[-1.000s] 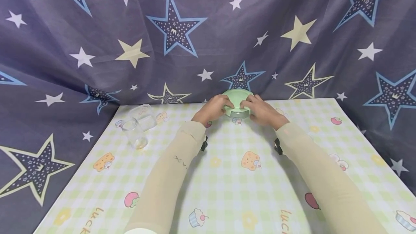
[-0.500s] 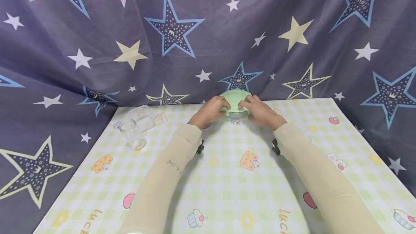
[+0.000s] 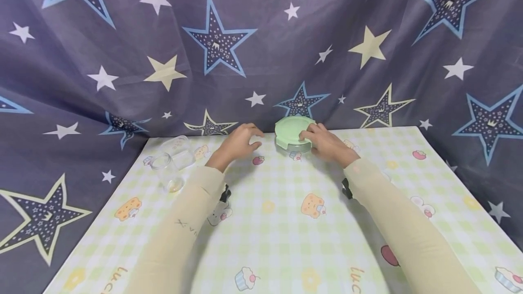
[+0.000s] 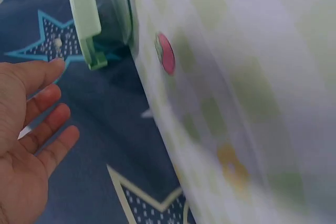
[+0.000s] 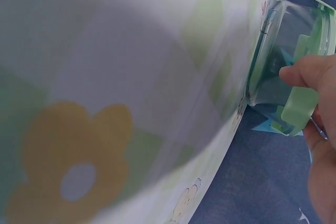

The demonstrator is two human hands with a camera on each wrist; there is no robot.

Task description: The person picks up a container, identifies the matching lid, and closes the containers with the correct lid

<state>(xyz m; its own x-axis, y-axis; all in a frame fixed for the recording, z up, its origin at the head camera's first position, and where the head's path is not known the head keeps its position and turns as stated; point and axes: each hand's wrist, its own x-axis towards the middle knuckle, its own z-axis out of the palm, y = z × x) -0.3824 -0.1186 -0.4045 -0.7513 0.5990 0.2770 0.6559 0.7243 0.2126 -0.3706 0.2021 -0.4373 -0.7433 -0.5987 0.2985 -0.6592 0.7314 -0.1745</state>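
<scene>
A round clear food container [image 3: 297,147] with a pale green snap lid [image 3: 291,129] stands at the back edge of the table. My right hand [image 3: 325,142] holds its right side, fingers bent over the lid's rim. In the right wrist view the thumb [image 5: 299,73] lies by a green side clip [image 5: 300,106], with fingers on the clip's other side. To the left of the container my left hand [image 3: 240,143] is apart from it, fingers spread and holding nothing. A green clip [image 4: 86,14] on the near side sticks outward in the left wrist view.
Toward the back left of the table are a clear cylindrical jar [image 3: 166,173] and a clear rectangular container [image 3: 182,153], close together. A checked cloth [image 3: 269,235] covers the table. Behind it hangs a dark star-patterned curtain [image 3: 261,53].
My left hand has let go of the lid's left side and moved left, its fingers opening. The right hand remains on the container. The lid now looks flatter on top.
</scene>
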